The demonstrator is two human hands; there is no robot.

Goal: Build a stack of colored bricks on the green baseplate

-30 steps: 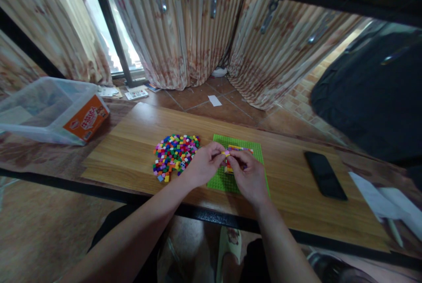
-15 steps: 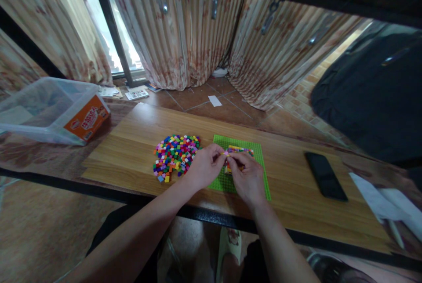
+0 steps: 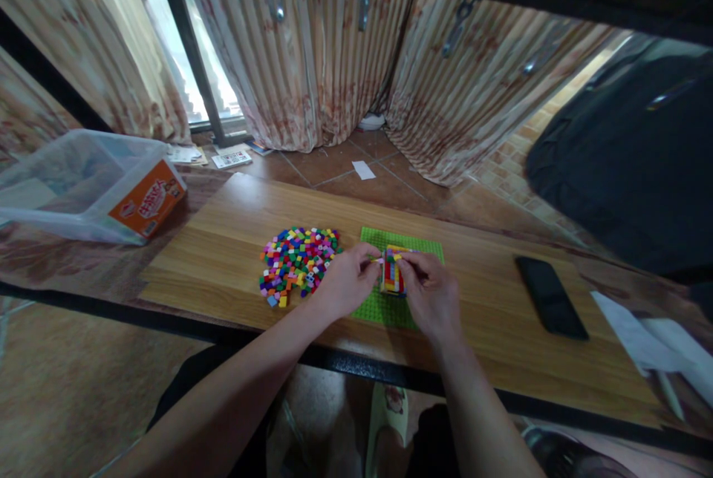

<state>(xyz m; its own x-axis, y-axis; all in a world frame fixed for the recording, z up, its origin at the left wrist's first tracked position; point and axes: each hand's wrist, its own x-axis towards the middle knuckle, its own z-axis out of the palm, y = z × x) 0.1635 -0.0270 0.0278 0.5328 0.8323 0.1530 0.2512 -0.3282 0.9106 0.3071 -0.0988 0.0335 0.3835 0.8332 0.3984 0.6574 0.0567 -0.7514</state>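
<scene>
A green studded baseplate (image 3: 428, 244) lies under both hands. On it stands a block structure (image 3: 392, 281) of multicoloured toy bricks, with red, yellow and blue pieces showing. My left hand (image 3: 352, 277) pinches a small pink and yellow toy brick (image 3: 378, 260) at the left side of the structure. Over the structure's right part, my right hand (image 3: 431, 289) has thumb and forefinger closed on a small yellow toy brick (image 3: 397, 257). The right fingers hide that side of the structure. A pile of loose toy bricks (image 3: 298, 259) lies left of my left hand.
The wooden board (image 3: 501, 359) carries a black phone (image 3: 550, 297) on its right. White papers (image 3: 662, 337) lie past the phone. At the far left stands a clear plastic bin (image 3: 83, 188) with an orange label. Curtains (image 3: 334, 55) hang behind the table.
My right hand has moved right, away from my left fingertips, with a yellow toy brick in its pinch. More of the structure shows between the hands. My left hand has barely moved.
</scene>
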